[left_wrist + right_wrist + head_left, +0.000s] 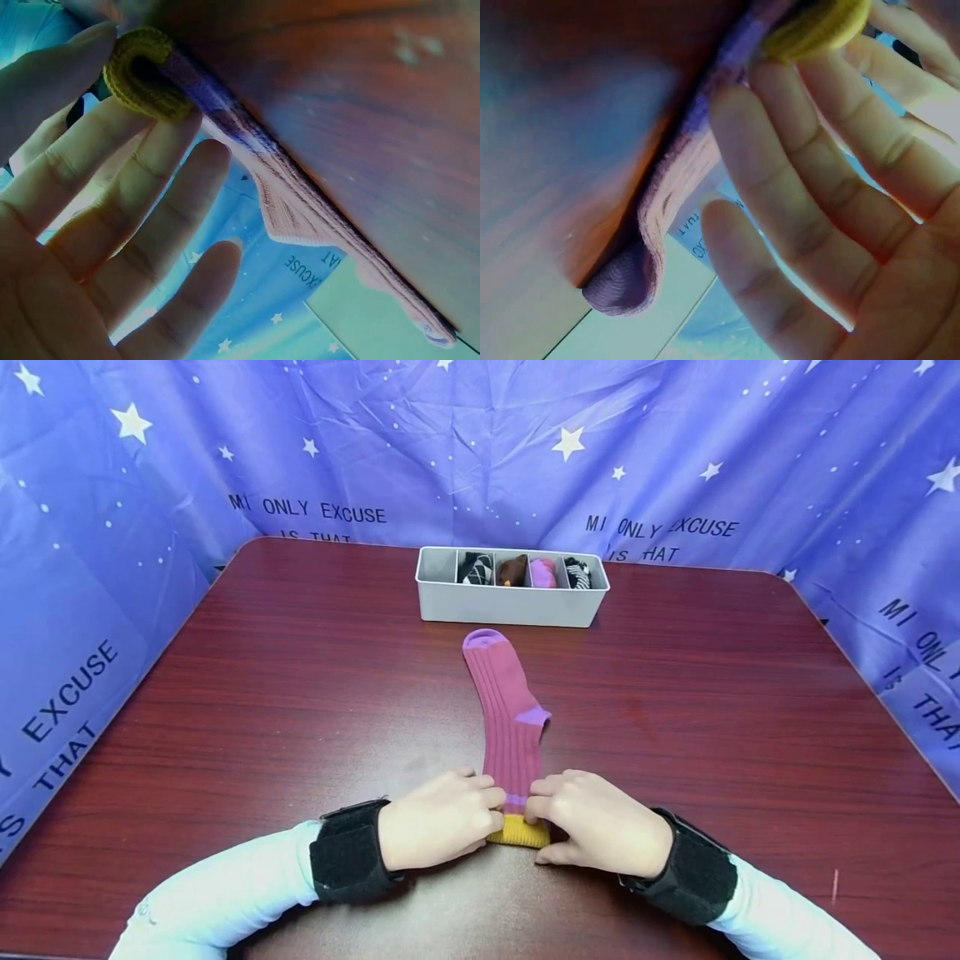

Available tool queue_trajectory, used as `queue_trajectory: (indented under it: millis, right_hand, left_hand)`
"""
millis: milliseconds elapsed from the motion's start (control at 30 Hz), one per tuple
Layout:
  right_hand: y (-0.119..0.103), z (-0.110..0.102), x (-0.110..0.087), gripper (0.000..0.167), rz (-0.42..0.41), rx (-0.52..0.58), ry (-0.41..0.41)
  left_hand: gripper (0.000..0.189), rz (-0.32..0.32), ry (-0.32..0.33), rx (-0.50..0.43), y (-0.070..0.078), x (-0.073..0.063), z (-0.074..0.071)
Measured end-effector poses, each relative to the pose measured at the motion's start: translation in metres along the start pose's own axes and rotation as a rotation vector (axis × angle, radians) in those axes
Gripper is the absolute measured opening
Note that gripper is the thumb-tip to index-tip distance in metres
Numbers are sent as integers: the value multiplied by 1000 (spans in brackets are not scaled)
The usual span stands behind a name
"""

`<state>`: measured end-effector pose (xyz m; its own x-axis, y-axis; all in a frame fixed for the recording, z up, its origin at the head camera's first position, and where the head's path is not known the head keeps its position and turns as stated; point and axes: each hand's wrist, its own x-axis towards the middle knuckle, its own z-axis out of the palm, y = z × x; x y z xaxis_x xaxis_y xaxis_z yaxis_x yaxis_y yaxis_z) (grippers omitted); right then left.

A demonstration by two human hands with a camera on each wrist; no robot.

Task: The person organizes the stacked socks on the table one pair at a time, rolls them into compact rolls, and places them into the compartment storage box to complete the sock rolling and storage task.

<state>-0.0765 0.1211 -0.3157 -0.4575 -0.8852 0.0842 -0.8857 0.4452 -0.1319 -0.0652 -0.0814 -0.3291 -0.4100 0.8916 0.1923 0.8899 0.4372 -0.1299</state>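
A mauve-pink ribbed sock [506, 718] lies flat on the table, its toe away from me, with purple toe, heel and stripe. Its yellow cuff [519, 832] is nearest me and curls over into a roll, seen end-on as a yellow roll [150, 75] in the left wrist view. My left hand [442, 818] pinches the cuff's left side between thumb and fingers. At the right side my right hand [600, 822] pinches the cuff too, the thumb by the near edge and fingertips on top. The right wrist view shows the yellow cuff [821, 30] against its fingertips.
A light grey divided box [510, 607] stands behind the sock's toe. Several of its compartments hold rolled items: black-and-white, brown, pink-purple and striped ones; its leftmost compartment shows bare. A starry blue curtain [510, 460] surrounds the dark red wooden table [300, 677].
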Motion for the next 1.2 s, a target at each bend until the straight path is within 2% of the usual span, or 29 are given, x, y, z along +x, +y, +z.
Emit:
queue_trajectory:
  millis: [133, 233, 333, 433, 533, 767, 933, 1033, 1133, 1200]
  right_hand:
    - [-1, 0, 0, 19, -14, -2, -28]
    - [-1, -2, -1, 13, -44, 63, -27]
    - [-1, -4, -1, 16, -55, 171, -36]
    - [-1, -3, 0, 18, -47, 239, -35]
    - [-1, -1, 1, 17, -51, 223, -2]
    - [2, 6, 2, 12, -42, 55, 100]
    - [2, 8, 5, 17, -58, 80, 151]
    - [1, 7, 6, 17, -81, 83, 167]
    - [0, 6, 6, 13, -76, 68, 157]
    - [-1, 6, 5, 17, -59, 59, 136]
  left_hand:
    - [5, -27, -17, -36, 1, -1, -3]
    - [12, -63, -48, -153, -1, -2, -5]
    - [16, -109, -92, -308, -3, -3, -6]
    - [12, -149, -128, -378, -4, -3, -6]
    - [9, -167, -123, -359, -4, -3, -6]
    - [7, -181, 13, -270, -4, -3, -1]
    - [8, -179, 59, -234, -4, -2, -1]
    - [6, -152, 41, -217, -4, -2, -4]
    - [12, -140, -24, -208, -3, -2, -6]
    - [19, -144, -63, -205, -3, -2, -7]
